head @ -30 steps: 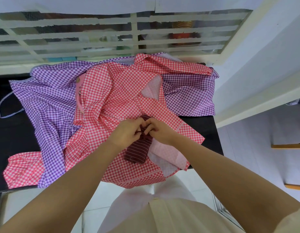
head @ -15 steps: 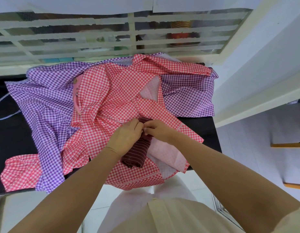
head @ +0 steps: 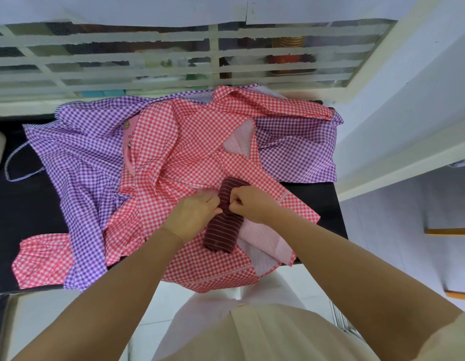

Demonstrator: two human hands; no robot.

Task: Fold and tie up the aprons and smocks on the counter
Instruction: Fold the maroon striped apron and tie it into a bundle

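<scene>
A folded maroon striped apron [head: 222, 230] lies as a tight roll on top of a spread red gingham smock [head: 189, 157]. My left hand [head: 193, 213] and my right hand [head: 249, 203] meet at the roll's middle, each pinching its tie with curled fingers; the tie itself is hidden by my fingers. A purple gingham smock [head: 77, 162] lies crumpled beneath the red one, reaching to the left and to the back right. Another piece of red gingham [head: 41, 259] sits at the front left.
The clothes cover a black counter [head: 320, 204] whose right end and front edge are close to my body. A white slatted window grille [head: 174, 58] runs behind it. A white wall ledge [head: 398, 157] stands to the right, white floor below.
Both hands have stayed at the roll's middle, working the tie. More of the roll's far end now shows beyond my fingers.
</scene>
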